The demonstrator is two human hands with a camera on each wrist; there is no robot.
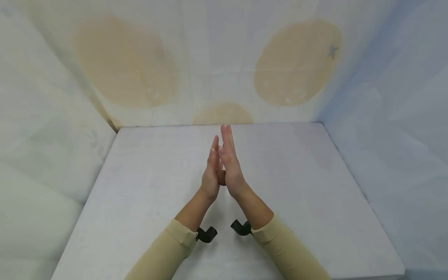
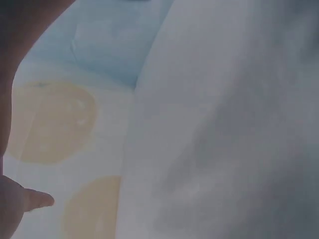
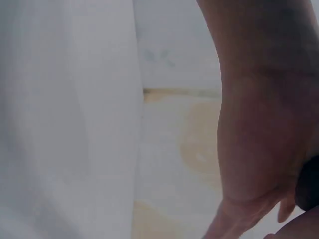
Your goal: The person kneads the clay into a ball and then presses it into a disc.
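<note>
- Bare skin against bare skin: the left hand (image 1: 211, 175) and the right hand (image 1: 229, 163) press together palm to palm, fingers straight and pointing away from the person, above the middle of the table (image 1: 140, 194).
- Neither hand holds anything; both are flat and uncurled, and the right hand's fingertips reach a little further forward than the left's.
- A thumb shows in the small gap between the heels of the two palms.
- In the left wrist view the left hand (image 2: 10, 149) is only a dark edge along the left border, with one fingertip or thumb tip poking in low down.
- In the right wrist view the right hand (image 3: 259, 129) fills the right side, close and blurred.
- Beige sleeves (image 1: 164, 252) cover both forearms up to just short of the wrists.
- A small black mount (image 1: 206, 234) sticks out at the left cuff and another black mount (image 1: 240, 228) at the right cuff, facing each other across the gap between the arms.
- The table is a pale, whitish surface with a matte look.
- Cloth walls (image 1: 385, 97) enclose it on three sides, pale blue-white, with large tan round patches (image 1: 297, 62) on the far wall.
</note>
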